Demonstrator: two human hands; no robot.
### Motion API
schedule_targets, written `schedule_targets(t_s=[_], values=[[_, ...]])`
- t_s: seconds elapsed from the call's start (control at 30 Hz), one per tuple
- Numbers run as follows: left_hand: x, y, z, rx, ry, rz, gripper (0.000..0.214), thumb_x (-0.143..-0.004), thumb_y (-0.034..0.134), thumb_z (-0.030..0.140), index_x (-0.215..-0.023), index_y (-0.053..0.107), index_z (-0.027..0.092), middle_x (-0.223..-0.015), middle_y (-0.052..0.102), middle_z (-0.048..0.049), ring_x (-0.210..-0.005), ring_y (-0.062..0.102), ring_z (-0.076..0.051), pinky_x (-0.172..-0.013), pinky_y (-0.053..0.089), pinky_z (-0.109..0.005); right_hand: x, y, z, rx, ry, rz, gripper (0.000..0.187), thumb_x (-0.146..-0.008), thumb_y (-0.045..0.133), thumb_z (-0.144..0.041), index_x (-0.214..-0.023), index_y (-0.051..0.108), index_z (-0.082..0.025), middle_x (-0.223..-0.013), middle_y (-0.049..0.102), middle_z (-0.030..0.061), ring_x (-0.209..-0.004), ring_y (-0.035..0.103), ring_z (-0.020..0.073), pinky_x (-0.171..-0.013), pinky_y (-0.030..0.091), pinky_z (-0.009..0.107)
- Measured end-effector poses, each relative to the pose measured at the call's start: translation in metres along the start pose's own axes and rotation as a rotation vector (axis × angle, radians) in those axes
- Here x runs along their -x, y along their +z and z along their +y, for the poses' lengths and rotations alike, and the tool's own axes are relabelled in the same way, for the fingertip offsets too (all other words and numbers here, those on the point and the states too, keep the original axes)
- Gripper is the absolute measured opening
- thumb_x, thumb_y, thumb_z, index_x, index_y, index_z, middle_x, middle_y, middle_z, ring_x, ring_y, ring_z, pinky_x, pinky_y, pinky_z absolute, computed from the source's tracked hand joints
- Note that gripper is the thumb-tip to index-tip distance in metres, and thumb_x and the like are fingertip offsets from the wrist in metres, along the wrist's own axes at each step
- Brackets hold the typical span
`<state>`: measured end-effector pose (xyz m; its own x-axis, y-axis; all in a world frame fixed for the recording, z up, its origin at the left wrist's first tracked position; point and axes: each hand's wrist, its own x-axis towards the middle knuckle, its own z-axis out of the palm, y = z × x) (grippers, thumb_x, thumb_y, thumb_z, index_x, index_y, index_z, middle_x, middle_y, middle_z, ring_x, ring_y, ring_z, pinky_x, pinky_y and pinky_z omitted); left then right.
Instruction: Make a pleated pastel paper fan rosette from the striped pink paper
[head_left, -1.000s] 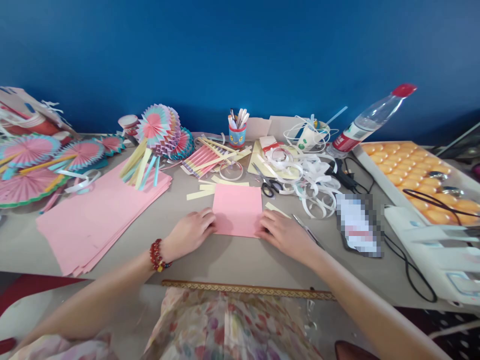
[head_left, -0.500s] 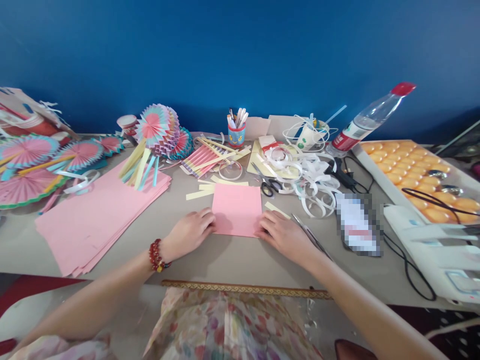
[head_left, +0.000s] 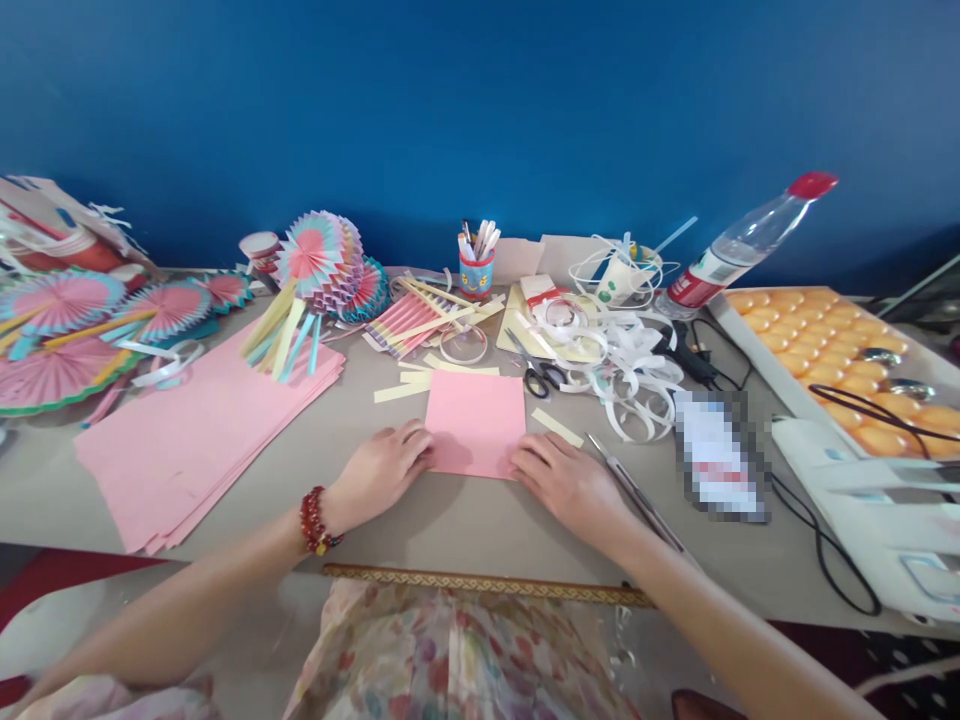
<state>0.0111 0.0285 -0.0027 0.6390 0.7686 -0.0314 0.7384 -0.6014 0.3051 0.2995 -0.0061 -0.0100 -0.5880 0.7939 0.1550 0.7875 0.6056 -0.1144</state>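
A small pink paper sheet [head_left: 475, 420] lies flat on the grey table [head_left: 450, 520] right in front of me. My left hand [head_left: 379, 472] rests at its near left corner, fingers curled and pressing on the edge. My right hand [head_left: 570, 480] sits at the near right corner, fingertips pinching that edge. A red bead bracelet [head_left: 313, 520] circles my left wrist.
A stack of pink sheets [head_left: 202, 430] lies to the left, with paper fans [head_left: 67, 330] and a fan lantern [head_left: 319, 260] behind. Black scissors [head_left: 536, 372], white paper curls [head_left: 622, 370], a pen cup [head_left: 474, 272], a water bottle [head_left: 742, 240], metal tweezers [head_left: 637, 495], cables and an orange tray [head_left: 825, 340] crowd the right.
My right hand has slid slightly left and nearer along the pink sheet's near edge. The view has tilted up a little. My left hand holds its place.
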Motion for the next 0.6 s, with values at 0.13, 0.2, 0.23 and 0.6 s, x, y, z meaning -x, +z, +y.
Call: schedule_targets(t_s=[0.13,0.2,0.23,0.6], values=[[0.0022,0.0040,-0.0007,-0.123,0.114,0.022,0.032,-0.098,0.040,0.017,-0.125,0.056,0.024,-0.107,0.059,-0.0066,-0.092,0.056,-0.020,-0.084,0.045,-0.033,0.0002,0.0039,-0.0009,0.009,-0.163,0.033,0.027,-0.094,0.049,-0.011,-0.112,0.065,-0.023,-0.108,0.064,0.0067,-0.096,0.054,0.0211,-0.081,0.043,0.032],[0.0022,0.0030,-0.0027,-0.194,0.227,0.028,0.045,-0.096,0.043,0.012,-0.136,0.049,0.032,-0.115,0.058,-0.0075,-0.103,0.053,-0.023,-0.090,0.043,-0.037,-0.0008,0.0053,-0.0008,0.015,-0.220,0.068,0.031,-0.094,0.051,-0.012,-0.119,0.064,-0.026,-0.106,0.065,0.0060,-0.095,0.053,0.0207,-0.080,0.043,0.032],[0.0017,0.0017,-0.0037,-0.223,0.281,0.032,0.050,-0.095,0.044,0.011,-0.139,0.046,0.035,-0.120,0.056,-0.0076,-0.107,0.052,-0.024,-0.093,0.041,-0.038,-0.0013,0.0056,-0.0005,0.017,-0.237,0.082,0.033,-0.094,0.052,-0.013,-0.122,0.063,-0.027,-0.106,0.066,0.0056,-0.095,0.053,0.0204,-0.080,0.042,0.032],[-0.0047,-0.0030,-0.0086,-0.324,0.441,-0.006,0.054,-0.096,0.049,0.018,-0.144,0.038,0.041,-0.138,0.052,-0.0043,-0.119,0.048,-0.023,-0.103,0.034,-0.041,-0.0052,0.0007,-0.0048,0.055,-0.243,0.065,0.034,-0.095,0.056,-0.018,-0.125,0.062,-0.031,-0.098,0.068,0.0035,-0.088,0.052,0.0183,-0.074,0.039,0.031]])
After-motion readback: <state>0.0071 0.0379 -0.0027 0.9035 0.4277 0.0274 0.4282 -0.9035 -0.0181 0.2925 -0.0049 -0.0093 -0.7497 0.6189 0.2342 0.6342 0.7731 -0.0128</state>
